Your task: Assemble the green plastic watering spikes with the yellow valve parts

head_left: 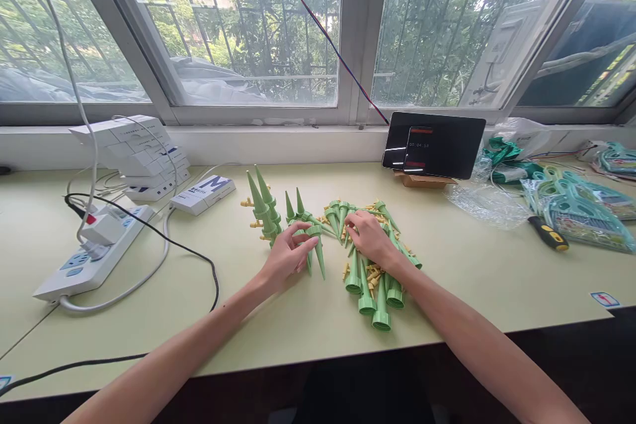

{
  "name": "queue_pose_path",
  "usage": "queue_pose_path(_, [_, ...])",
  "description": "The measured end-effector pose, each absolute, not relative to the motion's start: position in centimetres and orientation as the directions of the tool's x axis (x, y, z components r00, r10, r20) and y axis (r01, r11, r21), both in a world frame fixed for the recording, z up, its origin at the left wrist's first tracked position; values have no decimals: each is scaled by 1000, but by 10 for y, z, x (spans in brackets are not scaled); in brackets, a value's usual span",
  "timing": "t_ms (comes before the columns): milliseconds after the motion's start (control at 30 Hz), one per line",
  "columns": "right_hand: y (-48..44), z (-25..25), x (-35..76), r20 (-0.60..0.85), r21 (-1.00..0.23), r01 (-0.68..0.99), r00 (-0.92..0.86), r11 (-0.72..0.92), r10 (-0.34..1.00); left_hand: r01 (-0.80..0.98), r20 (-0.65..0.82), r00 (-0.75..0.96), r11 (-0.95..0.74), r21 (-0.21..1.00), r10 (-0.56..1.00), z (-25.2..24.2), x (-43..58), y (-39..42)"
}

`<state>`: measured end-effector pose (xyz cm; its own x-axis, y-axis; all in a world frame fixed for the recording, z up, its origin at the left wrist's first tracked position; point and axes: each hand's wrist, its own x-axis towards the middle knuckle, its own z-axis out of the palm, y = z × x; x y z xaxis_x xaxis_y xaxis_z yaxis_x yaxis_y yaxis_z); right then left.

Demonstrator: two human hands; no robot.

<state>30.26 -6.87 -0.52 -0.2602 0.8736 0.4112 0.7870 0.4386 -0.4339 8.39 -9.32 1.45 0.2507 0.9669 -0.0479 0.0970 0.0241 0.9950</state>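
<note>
My left hand is closed around a green plastic watering spike, whose point hangs down past my thumb. Close behind that hand, several green spikes with yellow valves stand point up, stacked into one another. More spikes stand or lie between the two hands. My right hand reaches into a loose pile of green spikes, its fingers curled in a pinch; what lies between the fingertips is hidden. Small yellow valves are scattered among the pile.
A white power strip with cables lies on the left, near stacked white boxes and a single box. A tablet leans at the back. Right of it are plastic wrap, a screwdriver and bagged green items.
</note>
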Motion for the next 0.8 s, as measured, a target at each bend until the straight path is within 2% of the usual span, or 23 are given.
queue_pose_path(533, [-74,2,299,394,-506,734,-269,452,879,90,-36,262,12,996,964,10,82,-91])
queue_pose_path(800, [-80,5,292,366,-676,594,-244,436,898,95,-44,247,21,995,968,12,83,-92])
